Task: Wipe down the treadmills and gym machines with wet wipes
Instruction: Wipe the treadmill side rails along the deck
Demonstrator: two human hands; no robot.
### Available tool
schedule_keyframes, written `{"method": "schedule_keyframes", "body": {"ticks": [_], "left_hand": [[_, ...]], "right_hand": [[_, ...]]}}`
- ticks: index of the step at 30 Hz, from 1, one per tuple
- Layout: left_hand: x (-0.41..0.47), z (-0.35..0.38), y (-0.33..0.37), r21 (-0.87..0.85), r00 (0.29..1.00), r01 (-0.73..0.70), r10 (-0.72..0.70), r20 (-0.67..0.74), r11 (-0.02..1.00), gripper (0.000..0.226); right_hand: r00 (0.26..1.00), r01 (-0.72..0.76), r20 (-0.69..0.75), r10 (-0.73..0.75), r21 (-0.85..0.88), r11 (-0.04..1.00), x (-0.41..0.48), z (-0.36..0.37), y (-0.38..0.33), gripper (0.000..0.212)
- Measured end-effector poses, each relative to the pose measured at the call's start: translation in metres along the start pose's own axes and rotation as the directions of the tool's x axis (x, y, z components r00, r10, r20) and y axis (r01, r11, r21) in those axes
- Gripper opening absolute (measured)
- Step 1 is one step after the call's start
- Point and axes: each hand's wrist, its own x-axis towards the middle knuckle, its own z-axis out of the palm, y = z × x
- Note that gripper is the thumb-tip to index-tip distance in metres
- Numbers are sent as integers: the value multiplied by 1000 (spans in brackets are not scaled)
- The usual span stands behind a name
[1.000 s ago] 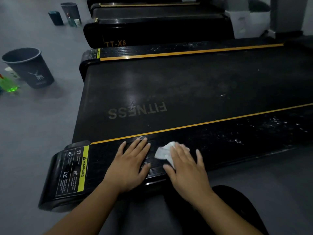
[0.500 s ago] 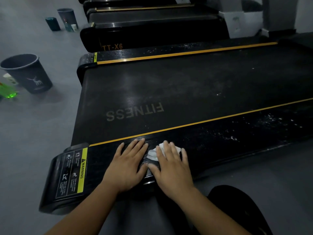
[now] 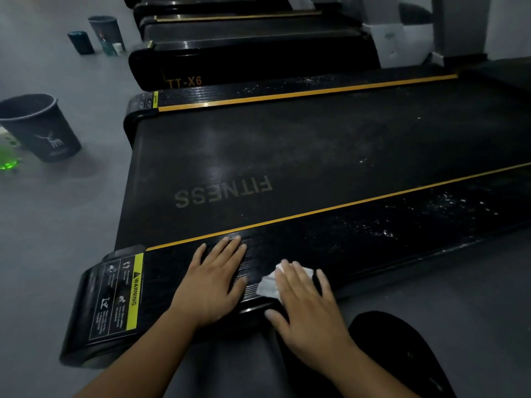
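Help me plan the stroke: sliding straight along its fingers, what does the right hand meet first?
The right hand, pressing the wet wipe, would cross side rail, then the yellow stripe and the belt; nothing seems to stand in the way.

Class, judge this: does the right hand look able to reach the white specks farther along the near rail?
Probably yes: the right hand presses the wipe on that same rail, and nothing lies between it and the white specks.

A dark bin (image 3: 43,130) stands on grey floor (image 3: 71,225) near a green object (image 3: 7,163), a second bin (image 3: 106,31) farther off.
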Motion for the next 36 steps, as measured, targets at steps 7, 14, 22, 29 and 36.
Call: {"method": "schedule_keyframes", "body": {"ticks": [7,14,22,29,36], "left_hand": [[-1,0,0,-12,1000,5,-5,-5,1000,80],[0,1,-1,-21,1000,0,0,-8,1000,78],[1,5,-4,-35,999,-20,19,-43,999,74],[-1,1,-2,-41,1000,-9,8,-29,999,77],[0,7,-4,-43,997,-29,26,-69,999,75]], "right_hand": [[992,-114,-61,115,16,993,12,-12,7,65],[976,-217,-23,218,44,975,14,-3,-5,66],[992,-129,8,129,43,991,12,-9,-17,69],[978,-208,2,209,103,973,18,-7,-3,68],[991,-134,33,133,31,990,11,-4,-3,73]]}}
